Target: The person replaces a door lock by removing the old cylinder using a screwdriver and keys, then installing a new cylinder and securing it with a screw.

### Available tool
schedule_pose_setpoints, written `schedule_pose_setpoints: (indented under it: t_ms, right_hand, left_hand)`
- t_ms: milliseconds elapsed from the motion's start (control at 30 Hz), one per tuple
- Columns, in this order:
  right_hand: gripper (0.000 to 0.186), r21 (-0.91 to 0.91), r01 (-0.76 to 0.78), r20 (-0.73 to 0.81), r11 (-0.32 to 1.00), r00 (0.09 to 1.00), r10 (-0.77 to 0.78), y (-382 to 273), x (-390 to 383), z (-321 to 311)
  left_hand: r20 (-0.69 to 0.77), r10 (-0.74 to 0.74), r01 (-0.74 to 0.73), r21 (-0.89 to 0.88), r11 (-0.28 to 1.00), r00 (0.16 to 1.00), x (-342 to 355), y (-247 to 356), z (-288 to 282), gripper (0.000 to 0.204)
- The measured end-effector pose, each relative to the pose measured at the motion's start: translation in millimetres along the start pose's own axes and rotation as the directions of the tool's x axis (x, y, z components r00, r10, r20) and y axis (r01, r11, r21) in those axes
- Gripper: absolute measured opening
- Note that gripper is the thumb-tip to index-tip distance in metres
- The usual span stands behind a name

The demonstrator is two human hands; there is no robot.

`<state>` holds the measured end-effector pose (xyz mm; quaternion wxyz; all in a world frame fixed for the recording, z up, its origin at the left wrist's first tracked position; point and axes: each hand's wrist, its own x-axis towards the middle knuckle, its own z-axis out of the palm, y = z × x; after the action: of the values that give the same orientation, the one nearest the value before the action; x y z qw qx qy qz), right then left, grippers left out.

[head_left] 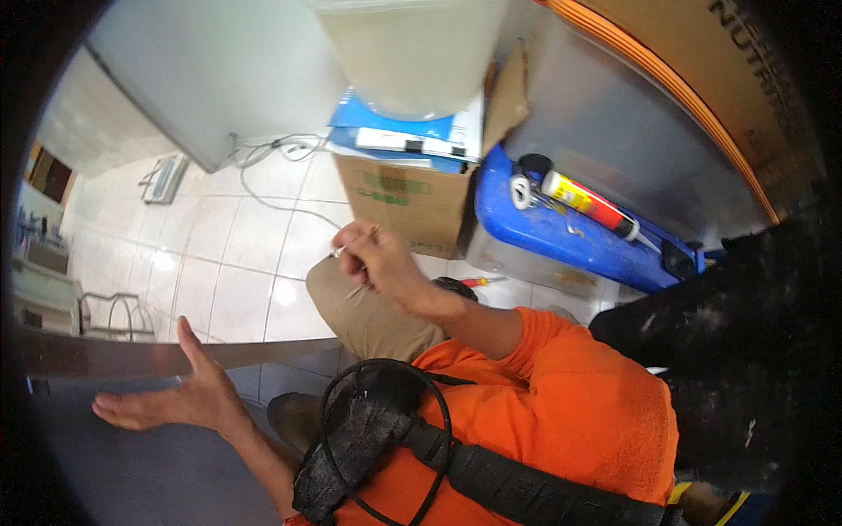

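Note:
My right hand (pixel 375 261) is closed in a pinch in front of my bent knee. A thin grey cable (pixel 294 209) runs across the floor from the wall up to its fingers. A small pale tip (pixel 338 252) pokes out by the fingertips; its details are too small to make out. Off to the lower left, my left hand (pixel 184 399) is held in the air with thumb and fingers apart and nothing in it. Below that hand lies a dark grey surface (pixel 167 465).
A cardboard box (pixel 403 206) with blue folders (pixel 351 114) and a translucent bin (pixel 408 53) stands ahead. On a blue lid (pixel 526 219) at right lie a red-and-yellow sealant tube (pixel 592 203) and a tape roll (pixel 521 191). A screwdriver (pixel 478 281) rests on the tiles.

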<state>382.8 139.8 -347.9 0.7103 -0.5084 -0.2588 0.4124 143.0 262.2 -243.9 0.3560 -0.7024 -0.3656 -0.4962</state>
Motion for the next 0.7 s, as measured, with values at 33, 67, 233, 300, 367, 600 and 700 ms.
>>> schedule_pose_setpoints:
  t_ms: [33,67,233,300,367,600,700]
  right_hand:
    - [0.026,-0.158,0.103,-0.069,0.982,0.991,-0.115,-3.9,-3.7,-25.9]
    - [0.025,-0.319,0.189,-0.102,0.929,0.967,-0.232,-11.4,-8.1,-48.6]
    - [0.021,-0.951,-0.145,-0.269,0.272,0.823,-0.5,-77.6,-60.0,-161.1]
    - [0.02,-0.947,-0.289,-0.319,0.138,0.815,-0.483,-96.2,-78.1,-193.9]
    - [0.02,-0.916,-0.399,-0.379,0.043,0.825,-0.42,-100.0,-97.9,-226.4]
    - [0.027,-0.913,-0.389,-0.328,-0.127,0.881,-0.341,-93.5,-103.9,-247.0]
    - [0.028,-0.898,-0.391,-0.269,-0.203,0.852,-0.448,-95.1,-94.6,-236.1]
  left_hand:
    - [0.024,-0.036,0.035,0.018,0.999,0.999,0.3,-0.6,12.0,0.11]
    - [0.046,-0.077,0.075,0.053,0.996,0.996,1.2,0.2,17.4,0.114]
    - [0.151,-0.279,0.304,-0.184,0.935,0.948,14.2,16.8,4.6,0.105]
    - [0.187,-0.332,0.375,-0.289,0.881,0.925,13.0,17.3,-4.6,0.101]
    - [0.206,-0.33,0.383,-0.331,0.862,0.921,6.6,17.9,-2.2,0.098]
    - [0.179,-0.375,0.414,-0.308,0.856,0.909,-8.6,1.6,-24.9,0.097]
    - [0.2,-0.407,0.453,-0.437,0.777,0.891,-12.6,0.7,-26.5,0.097]
